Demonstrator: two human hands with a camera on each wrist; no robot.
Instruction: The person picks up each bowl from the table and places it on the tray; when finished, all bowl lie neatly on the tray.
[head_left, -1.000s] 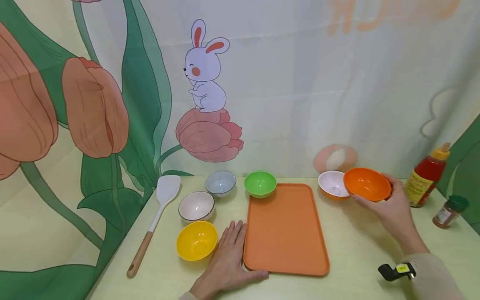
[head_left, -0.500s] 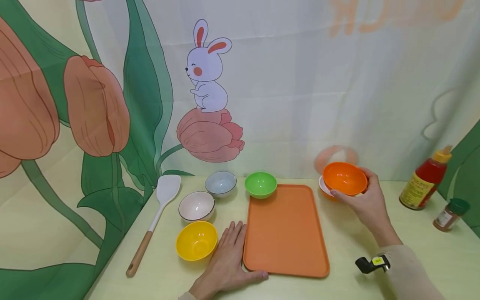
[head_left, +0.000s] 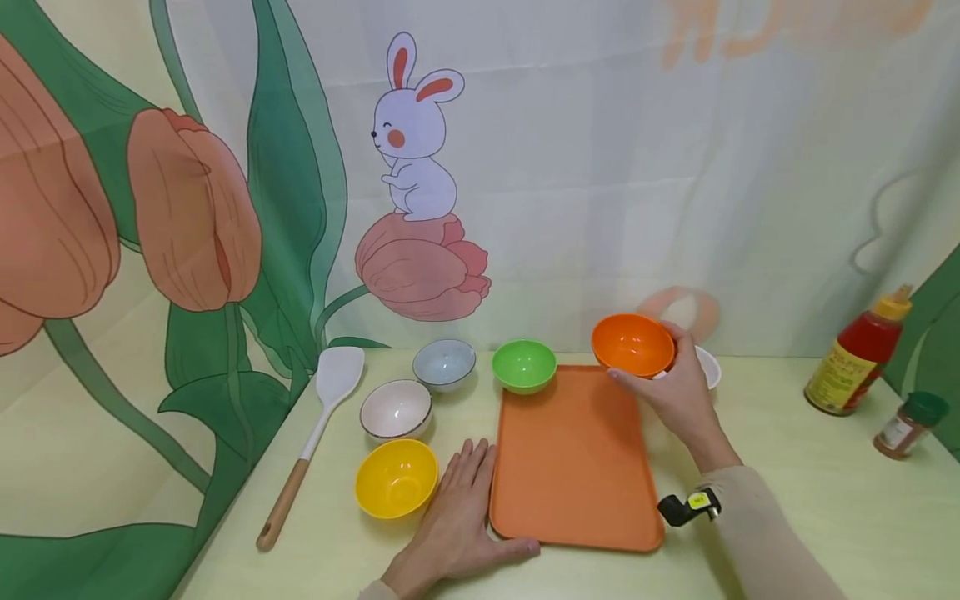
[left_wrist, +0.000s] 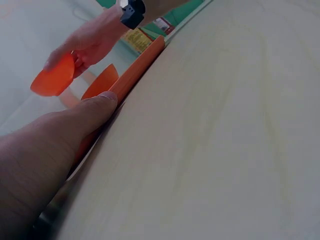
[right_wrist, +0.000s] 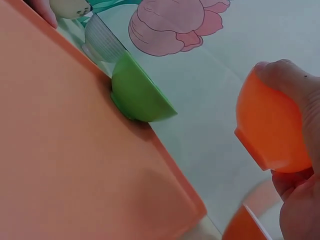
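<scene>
My right hand (head_left: 684, 392) grips an orange bowl (head_left: 632, 343) by its right side, thumb at the near rim. The bowl is held upright in the air over the far right corner of the orange tray (head_left: 577, 467). In the right wrist view the bowl (right_wrist: 272, 125) hangs apart from the tray. My left hand (head_left: 461, 517) lies flat on the table with fingers straight, along the tray's left edge, its thumb at the near corner. A green bowl (head_left: 524, 367) stands on the tray's far left corner. Behind my right hand, a white-lined bowl (head_left: 707, 368) with an orange outside is partly hidden.
Left of the tray stand a yellow bowl (head_left: 396, 479), a cream bowl (head_left: 396, 409) and a grey-blue bowl (head_left: 444, 364). A white spatula (head_left: 311, 442) with a wooden handle lies at far left. A red sauce bottle (head_left: 855, 354) and a spice jar (head_left: 909, 425) stand at right.
My right hand has carried the orange bowl leftward, from beside the white-lined bowl, across it, to over the tray's far right corner. The left hand stays in place.
</scene>
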